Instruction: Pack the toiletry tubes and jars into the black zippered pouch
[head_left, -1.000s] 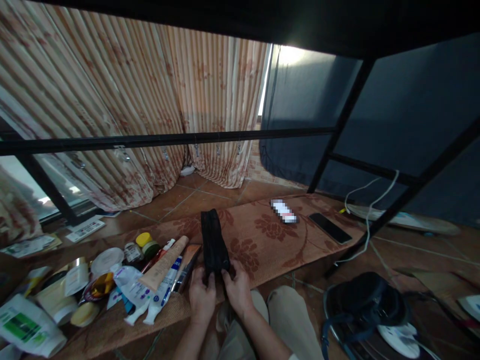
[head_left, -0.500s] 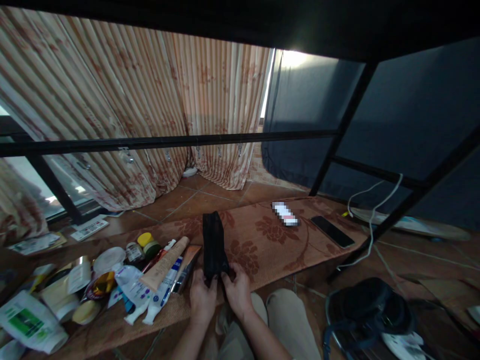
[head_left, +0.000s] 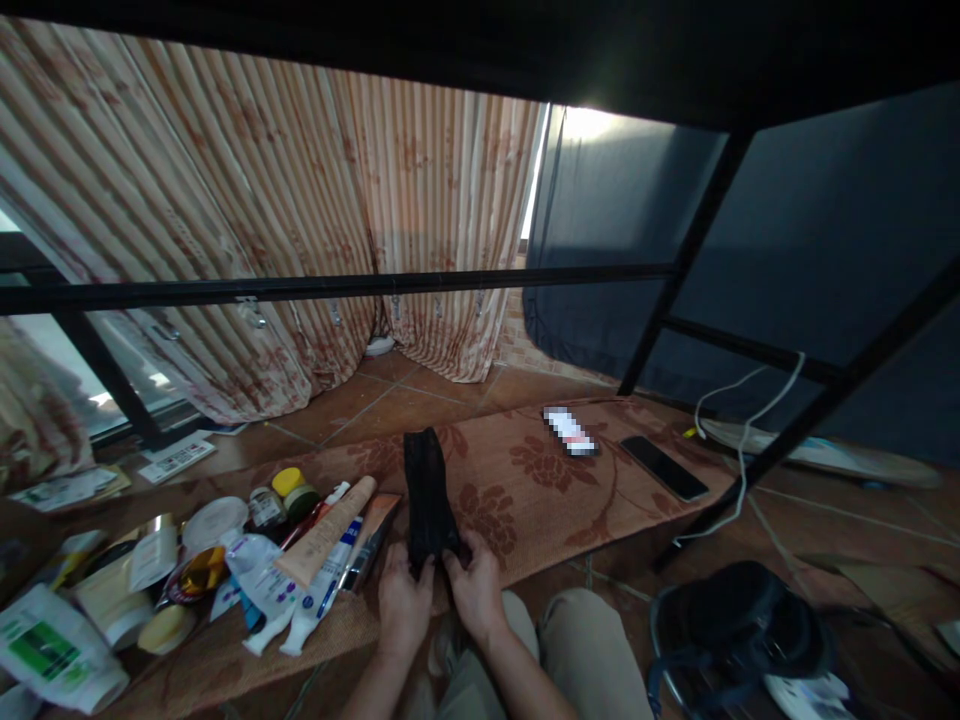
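A long black pouch of soft material stands out from between my hands, its far end resting on or just over the patterned mat. At its near left corner, my left hand pinches the edge with thumb and fingers. My right hand grips the near right corner the same way, thumbs close together. Whether the pouch's near end is open is hard to see in the dark fabric. Just left of my left hand lie a beige squeeze tube, a blue-and-white tube and a purple-dotted white tube.
Several jars and tubes crowd the mat's left side, including a yellow-lidded jar and a white-green tube. On the right lie a lit phone and a dark phone. A black bar crosses ahead; a black bag sits lower right.
The black pouch looks slightly more crumpled and its top leans a little differently. Both hands keep hold at its near end, almost in the same place.
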